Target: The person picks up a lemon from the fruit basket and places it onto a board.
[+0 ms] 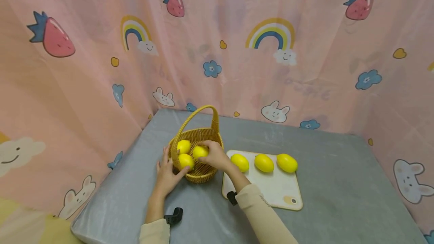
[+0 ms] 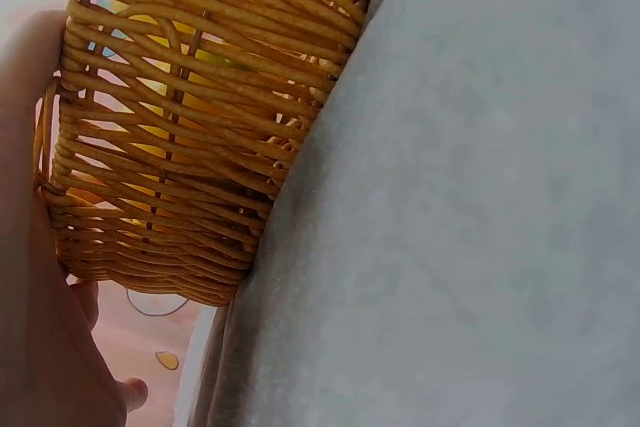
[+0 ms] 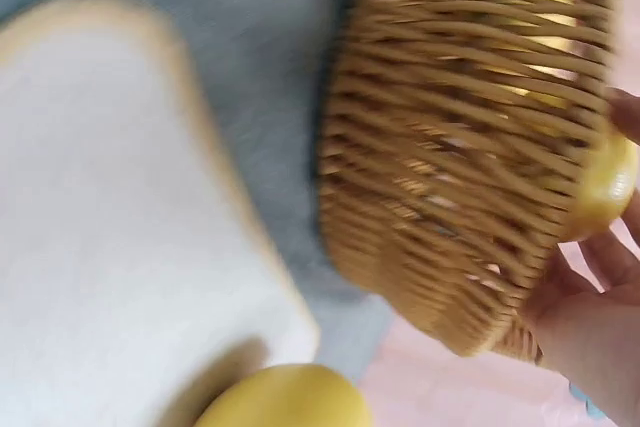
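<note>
A wicker basket (image 1: 200, 178) with a tall handle stands on the grey table; two lemons (image 1: 184, 147) lie in its left part. My right hand (image 1: 215, 156) reaches over the basket's right rim and grips another lemon (image 1: 200, 152) inside it; the right wrist view shows that lemon (image 3: 604, 183) at the rim, between fingers and thumb. My left hand (image 1: 167, 173) holds the basket's left side, thumb at the rim; in the left wrist view the hand (image 2: 50, 277) lies along the woven wall (image 2: 200, 127).
Right of the basket lies a white cutting board (image 1: 271, 191) with three lemons (image 1: 264, 163) in a row along its far edge. A pink patterned curtain (image 1: 234, 78) hangs behind and beside the grey table (image 1: 339, 183).
</note>
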Tool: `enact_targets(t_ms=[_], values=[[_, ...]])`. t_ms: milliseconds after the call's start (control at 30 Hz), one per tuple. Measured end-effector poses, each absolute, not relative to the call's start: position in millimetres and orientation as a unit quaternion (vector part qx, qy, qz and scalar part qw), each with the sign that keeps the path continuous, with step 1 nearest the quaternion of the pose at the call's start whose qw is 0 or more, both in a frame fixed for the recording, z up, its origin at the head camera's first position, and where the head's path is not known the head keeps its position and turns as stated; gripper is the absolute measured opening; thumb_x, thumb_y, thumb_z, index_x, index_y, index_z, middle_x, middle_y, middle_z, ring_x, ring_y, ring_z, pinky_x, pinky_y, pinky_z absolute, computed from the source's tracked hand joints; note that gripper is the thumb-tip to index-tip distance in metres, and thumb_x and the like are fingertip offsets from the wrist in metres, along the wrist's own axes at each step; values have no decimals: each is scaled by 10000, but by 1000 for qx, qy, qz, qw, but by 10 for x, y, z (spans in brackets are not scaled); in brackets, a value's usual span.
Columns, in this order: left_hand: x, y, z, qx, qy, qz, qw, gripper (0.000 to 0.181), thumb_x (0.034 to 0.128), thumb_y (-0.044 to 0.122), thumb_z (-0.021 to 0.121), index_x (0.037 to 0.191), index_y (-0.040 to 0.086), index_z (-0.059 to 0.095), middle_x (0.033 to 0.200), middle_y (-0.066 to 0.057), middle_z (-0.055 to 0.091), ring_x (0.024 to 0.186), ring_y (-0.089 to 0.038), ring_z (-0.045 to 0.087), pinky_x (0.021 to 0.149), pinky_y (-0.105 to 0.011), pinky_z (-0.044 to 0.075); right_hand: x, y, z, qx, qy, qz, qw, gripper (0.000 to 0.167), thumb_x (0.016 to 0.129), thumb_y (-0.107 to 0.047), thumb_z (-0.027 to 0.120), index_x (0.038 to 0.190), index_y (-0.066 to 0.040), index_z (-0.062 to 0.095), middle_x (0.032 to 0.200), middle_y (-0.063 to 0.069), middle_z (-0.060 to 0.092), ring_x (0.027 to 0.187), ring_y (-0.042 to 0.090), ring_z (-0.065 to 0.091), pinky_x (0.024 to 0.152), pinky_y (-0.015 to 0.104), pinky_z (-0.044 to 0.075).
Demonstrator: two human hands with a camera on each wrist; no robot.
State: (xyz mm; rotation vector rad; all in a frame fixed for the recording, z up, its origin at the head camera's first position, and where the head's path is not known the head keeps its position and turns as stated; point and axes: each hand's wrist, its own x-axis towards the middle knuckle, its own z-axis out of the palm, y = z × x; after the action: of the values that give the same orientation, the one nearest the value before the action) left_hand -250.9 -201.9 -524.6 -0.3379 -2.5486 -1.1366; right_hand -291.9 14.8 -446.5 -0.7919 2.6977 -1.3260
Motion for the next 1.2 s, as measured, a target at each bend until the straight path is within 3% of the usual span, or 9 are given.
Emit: enact_targets(t_ms=[200, 467, 867, 1200], values=[[-2513, -2022, -5252, -119, -896, -397, 160, 764, 898, 418, 714, 1524, 95, 420, 1656, -156, 74, 1501, -437, 17, 1039, -788, 22, -2850, 251, -4231, -240, 801, -549, 13, 519, 876, -52, 749, 1349, 67, 572, 1330, 219, 589, 1052, 340, 630, 831, 378, 553], [-2509, -2015, -5267, -120, -892, -403, 164, 750, 891, 416, 725, 1507, 92, 446, 1659, -135, 81, 1501, -436, 28, 1041, -784, 25, -2753, 528, -4174, -211, 785, -582, 10, 503, 882, -113, 761, 1358, -50, 611, 1292, 153, 617, 1048, 304, 610, 812, 356, 556], [-2507, -2020, -5273, -128, -886, -409, 178, 738, 885, 394, 734, 1487, 63, 464, 1654, -146, 100, 1490, -467, 44, 1027, -797, 24, -2607, 1260, -4222, -164, 801, -575, -28, 517, 908, -138, 743, 1373, 13, 576, 1368, 203, 568, 1133, 362, 569, 850, 327, 528], [-2498, -2021, -5276, -126, -887, -409, 174, 725, 886, 380, 742, 1483, 74, 469, 1655, -137, 99, 1493, -458, 38, 1030, -793, 22, -2395, 1811, -4301, -140, 825, -541, -82, 500, 908, -137, 743, 1357, 17, 587, 1335, 208, 593, 1074, 325, 588, 799, 258, 534]])
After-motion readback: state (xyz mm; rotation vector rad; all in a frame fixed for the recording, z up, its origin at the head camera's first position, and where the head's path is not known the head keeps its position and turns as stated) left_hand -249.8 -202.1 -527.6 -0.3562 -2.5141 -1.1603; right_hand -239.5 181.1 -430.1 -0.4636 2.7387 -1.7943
